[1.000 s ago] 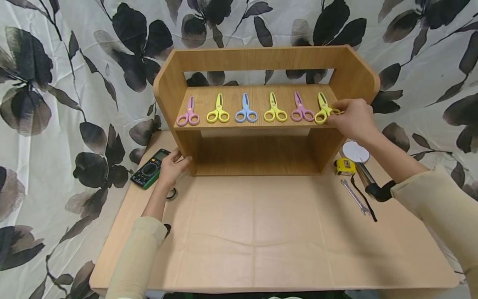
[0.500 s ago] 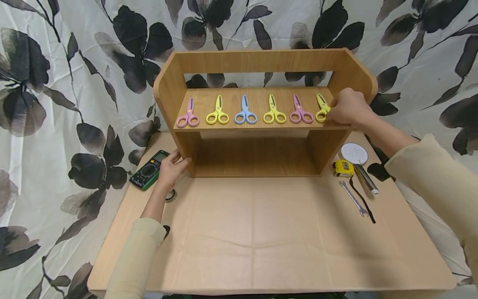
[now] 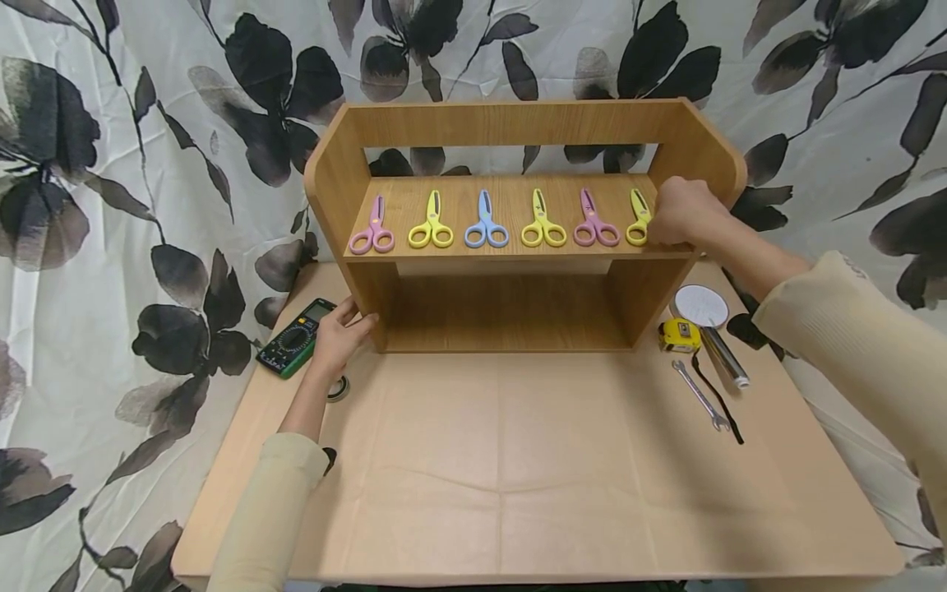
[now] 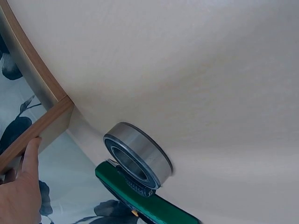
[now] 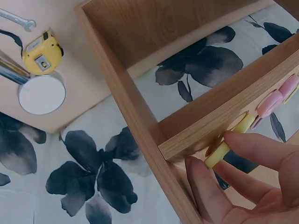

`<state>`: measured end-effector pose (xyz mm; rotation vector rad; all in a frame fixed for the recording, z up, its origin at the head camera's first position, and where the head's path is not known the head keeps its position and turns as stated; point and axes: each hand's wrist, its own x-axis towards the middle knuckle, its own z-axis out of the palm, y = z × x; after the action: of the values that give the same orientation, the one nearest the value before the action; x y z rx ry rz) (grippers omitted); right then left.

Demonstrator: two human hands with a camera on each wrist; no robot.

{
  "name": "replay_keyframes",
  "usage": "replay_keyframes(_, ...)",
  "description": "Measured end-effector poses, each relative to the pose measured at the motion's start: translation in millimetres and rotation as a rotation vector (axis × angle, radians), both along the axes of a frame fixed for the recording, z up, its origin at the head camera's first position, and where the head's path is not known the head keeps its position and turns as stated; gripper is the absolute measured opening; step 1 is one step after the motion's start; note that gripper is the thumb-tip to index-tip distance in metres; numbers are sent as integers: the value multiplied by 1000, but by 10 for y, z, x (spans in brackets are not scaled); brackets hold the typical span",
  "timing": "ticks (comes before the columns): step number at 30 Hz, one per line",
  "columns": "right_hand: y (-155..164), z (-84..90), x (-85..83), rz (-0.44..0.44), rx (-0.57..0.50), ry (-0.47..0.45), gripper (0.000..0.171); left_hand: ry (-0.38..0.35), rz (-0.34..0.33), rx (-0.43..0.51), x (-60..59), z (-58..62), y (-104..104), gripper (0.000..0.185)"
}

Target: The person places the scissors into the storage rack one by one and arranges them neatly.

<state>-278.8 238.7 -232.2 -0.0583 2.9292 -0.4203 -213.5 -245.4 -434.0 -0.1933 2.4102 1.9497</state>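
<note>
A wooden shelf unit stands at the back of the table, its upper board bearing a row of small pink, yellow and blue scissors. At the row's right end, my right hand pinches a handle loop of the yellow scissors. Thumb and fingertips meet on that loop at the board's front edge in the right wrist view. My left hand holds the unit's left side panel, with one digit on the panel's front edge. Its other fingers are mostly hidden behind the panel.
Left of the unit lie a green-and-black multimeter and a metal bearing ring. On the right are a yellow tape measure, a round white disc, a metal tube, a wrench and a black strap.
My right hand has turned and shifted slightly, covering more of the yellow scissors' handles. Those scissors have swung from a leftward tilt to stand straighter in the row. My left hand stays put.
</note>
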Motion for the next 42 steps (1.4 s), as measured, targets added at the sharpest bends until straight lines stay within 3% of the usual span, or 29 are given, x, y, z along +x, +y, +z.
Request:
replay_keyframes(22, -23, 18, -9, 19, 80, -45, 13, 15, -4, -7, 19, -14, -17, 72)
replay_keyframes(32, 10, -47, 58, 62, 72, 6, 15, 34, 23, -10, -123, -300, -96, 72)
replay_keyframes(35, 18, -82, 148, 80, 73, 48, 18, 75, 43, -89, -127, -347, -52, 68)
replay_keyframes(38, -27, -140, 298, 75, 43, 106, 36, 162, 95, -279, -64, -334, 72, 69)
replay_keyframes(42, -187, -267, 549, 71, -62, 182, 72, 392, 222, -563, 95, -246, 341, 82)
